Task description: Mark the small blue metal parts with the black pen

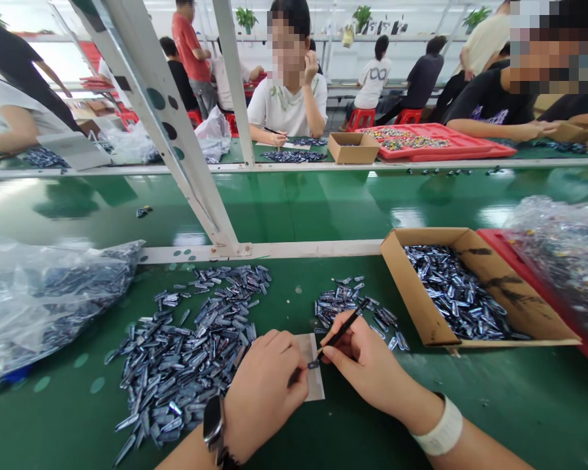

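Observation:
My left hand (268,385), with a dark watch (213,421) on its wrist, pinches a small dark plastic piece (313,365) between thumb and fingertips. Closed around a slim black pen-shaped tool (347,326) is my right hand (367,369), and the tool's lower tip meets or nearly meets the piece. Both hands are over a pale sheet (315,389) on the green tabletop. A large heap of similar dark glossy pieces (186,365) spreads to the left of my left hand. Just beyond my right hand lies a smaller group of them (333,303).
An open cardboard box (524,300) of dark pieces stands at right, beside a red tray (500,245) and a filled clear bag (563,261). Another plastic bag (53,300) is at left. A white metal post (176,150) rises ahead, before a green belt (313,205). Several people sit beyond.

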`<state>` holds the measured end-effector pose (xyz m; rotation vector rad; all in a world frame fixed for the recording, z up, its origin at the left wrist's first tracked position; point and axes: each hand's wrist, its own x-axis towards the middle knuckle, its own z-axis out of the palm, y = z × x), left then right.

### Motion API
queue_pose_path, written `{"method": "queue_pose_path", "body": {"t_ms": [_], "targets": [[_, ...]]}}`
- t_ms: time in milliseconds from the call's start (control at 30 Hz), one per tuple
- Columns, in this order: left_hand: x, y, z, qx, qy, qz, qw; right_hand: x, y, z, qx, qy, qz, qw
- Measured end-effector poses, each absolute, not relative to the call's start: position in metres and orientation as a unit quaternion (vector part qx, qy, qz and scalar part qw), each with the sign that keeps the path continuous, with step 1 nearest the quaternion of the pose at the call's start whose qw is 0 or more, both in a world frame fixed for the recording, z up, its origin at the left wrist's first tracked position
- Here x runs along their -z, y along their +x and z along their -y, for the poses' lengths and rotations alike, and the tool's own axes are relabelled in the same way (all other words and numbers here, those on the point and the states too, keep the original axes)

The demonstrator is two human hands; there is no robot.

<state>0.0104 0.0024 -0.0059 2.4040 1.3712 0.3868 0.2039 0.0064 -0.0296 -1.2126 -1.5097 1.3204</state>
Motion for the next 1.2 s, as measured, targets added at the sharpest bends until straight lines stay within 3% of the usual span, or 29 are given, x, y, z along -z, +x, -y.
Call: {"method": "queue_pose_path", "body": {"t_ms": [233, 733, 1200], "targets": [[0.0054, 0.0123, -0.0023, -0.101, 0.844, -0.498, 0.171, 0.029, 0.2031, -0.0075, -0.512, -0.472, 0.603, 0.388], [0.0114, 0.0036, -0.0046, -0.146, 0.88, -0.421, 0.165, 0.0298, 0.2042, -0.0071, -0.527, -0.467, 0.593, 0.391], [0.0056, 0.0077, -0.0005, -0.071, 0.902, -0.414, 0.099, 0.024, 0.2051, -0.005, -0.492, -0.449, 0.615, 0.422]]}}
